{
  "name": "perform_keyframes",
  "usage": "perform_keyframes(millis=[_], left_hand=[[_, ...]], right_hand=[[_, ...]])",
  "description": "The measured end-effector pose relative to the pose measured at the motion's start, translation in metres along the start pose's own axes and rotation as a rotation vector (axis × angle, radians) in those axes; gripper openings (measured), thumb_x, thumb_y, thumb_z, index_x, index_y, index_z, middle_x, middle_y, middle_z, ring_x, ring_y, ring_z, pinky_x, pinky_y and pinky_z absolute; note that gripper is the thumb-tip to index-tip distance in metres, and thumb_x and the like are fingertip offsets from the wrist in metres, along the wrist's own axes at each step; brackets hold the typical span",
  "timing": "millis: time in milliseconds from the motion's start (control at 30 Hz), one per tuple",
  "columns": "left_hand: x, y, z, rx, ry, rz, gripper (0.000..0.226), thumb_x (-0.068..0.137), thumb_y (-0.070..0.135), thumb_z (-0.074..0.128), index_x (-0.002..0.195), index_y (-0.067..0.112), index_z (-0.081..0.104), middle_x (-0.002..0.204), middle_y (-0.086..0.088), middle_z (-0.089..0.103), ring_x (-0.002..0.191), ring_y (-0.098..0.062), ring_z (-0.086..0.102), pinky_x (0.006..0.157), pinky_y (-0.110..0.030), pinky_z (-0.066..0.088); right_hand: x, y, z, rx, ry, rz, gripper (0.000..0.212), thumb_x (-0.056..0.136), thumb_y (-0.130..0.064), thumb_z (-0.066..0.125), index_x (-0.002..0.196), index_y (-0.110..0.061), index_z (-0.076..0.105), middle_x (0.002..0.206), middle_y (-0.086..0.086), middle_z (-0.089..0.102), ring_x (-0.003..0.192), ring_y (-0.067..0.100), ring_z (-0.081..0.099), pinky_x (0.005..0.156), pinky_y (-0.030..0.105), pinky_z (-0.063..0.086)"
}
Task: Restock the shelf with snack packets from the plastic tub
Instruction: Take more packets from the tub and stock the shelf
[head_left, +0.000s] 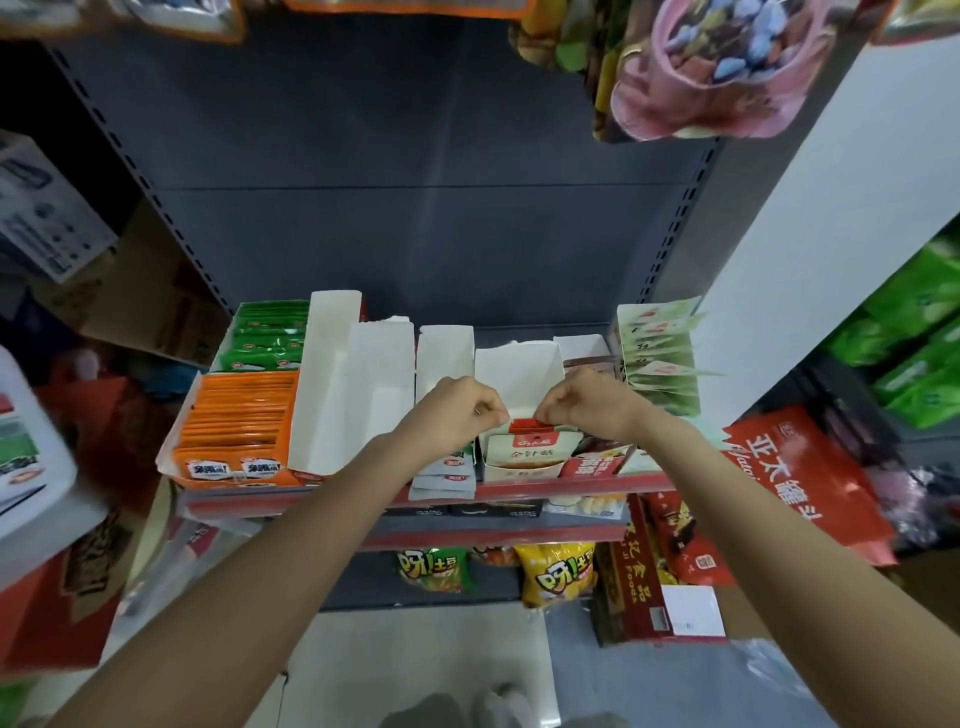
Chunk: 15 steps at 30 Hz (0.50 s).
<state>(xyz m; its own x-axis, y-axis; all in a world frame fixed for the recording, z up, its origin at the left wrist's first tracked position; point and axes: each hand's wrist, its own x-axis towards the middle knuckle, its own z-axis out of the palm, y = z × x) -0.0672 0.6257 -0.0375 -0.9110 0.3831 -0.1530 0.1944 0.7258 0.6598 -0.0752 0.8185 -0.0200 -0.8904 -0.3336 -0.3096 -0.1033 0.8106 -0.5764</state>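
A shop aisle, plainly: slotted grey metal shelving (426, 249) with a red-edged shelf (571, 487) carrying open display boxes (353, 384) of orange snack packets (239, 415) and green ones (267, 335). More bagged snacks (558, 571) below, pouches (711, 67) hanging overhead.

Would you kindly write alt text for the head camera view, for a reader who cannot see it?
Both hands, left hand and right hand, pinch the red top edge of a snack packet standing in an open white display box on a shop shelf. Orange packets and green packets fill boxes to the left.
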Motion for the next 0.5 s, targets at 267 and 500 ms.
perform_keyframes(millis=[267, 500], left_hand=[[-0.01, 0.0, -0.02, -0.164, 0.174, -0.043, 0.014, 0.091, 0.021, 0.059, 0.099, 0.018, 0.07, 0.092, 0.007, 0.067, 0.087, -0.003, 0.058, 0.071, -0.007, 0.039], [-0.065, -0.04, -0.09, -0.136, 0.649, -0.171, 0.013, 0.089, 0.018, 0.057, 0.097, 0.021, 0.067, 0.089, 0.003, 0.07, 0.084, -0.011, 0.063, 0.075, -0.024, 0.051]], right_hand=[[0.003, -0.021, 0.002, 0.018, 0.144, -0.065, 0.023, 0.095, -0.016, 0.051, 0.109, -0.016, 0.068, 0.11, -0.001, 0.068, 0.1, 0.012, 0.061, 0.085, 0.018, 0.043], [0.027, -0.123, 0.039, 0.066, 0.325, -0.335, 0.029, 0.093, -0.006, 0.046, 0.113, -0.013, 0.066, 0.11, 0.003, 0.067, 0.1, 0.017, 0.061, 0.091, 0.029, 0.047]])
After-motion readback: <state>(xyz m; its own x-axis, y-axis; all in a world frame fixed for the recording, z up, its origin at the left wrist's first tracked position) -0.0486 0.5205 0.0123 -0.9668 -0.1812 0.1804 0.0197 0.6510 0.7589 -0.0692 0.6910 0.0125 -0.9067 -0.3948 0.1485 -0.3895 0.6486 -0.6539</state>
